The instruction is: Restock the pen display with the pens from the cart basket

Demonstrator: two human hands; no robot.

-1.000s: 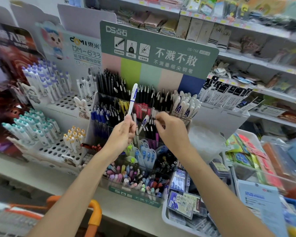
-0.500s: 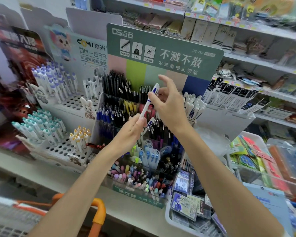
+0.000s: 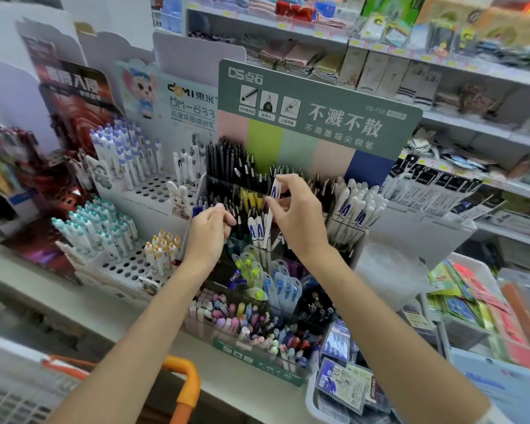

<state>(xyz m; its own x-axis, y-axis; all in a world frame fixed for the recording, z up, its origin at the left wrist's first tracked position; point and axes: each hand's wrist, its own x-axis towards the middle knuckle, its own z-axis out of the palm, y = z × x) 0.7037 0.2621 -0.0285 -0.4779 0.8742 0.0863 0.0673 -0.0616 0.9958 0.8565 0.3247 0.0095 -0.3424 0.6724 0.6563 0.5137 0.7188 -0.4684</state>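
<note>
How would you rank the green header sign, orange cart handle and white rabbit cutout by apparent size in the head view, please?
1. Green cardboard header sign
2. Orange cart handle, enlarged by nearness and partly hidden
3. White rabbit-shaped cutout, smallest

Dark green header sign (image 3: 318, 117) lettered in white, backing panel (image 3: 297, 148) striped pink, lime, mint, peach and navy, white pen (image 3: 275, 191) marked blue, black pens (image 3: 227, 160), lilac-capped white pens (image 3: 120, 148), teal-capped white pens (image 3: 95, 224), yellow-capped white pens (image 3: 162, 249), orange cart handle (image 3: 185, 390).
</note>
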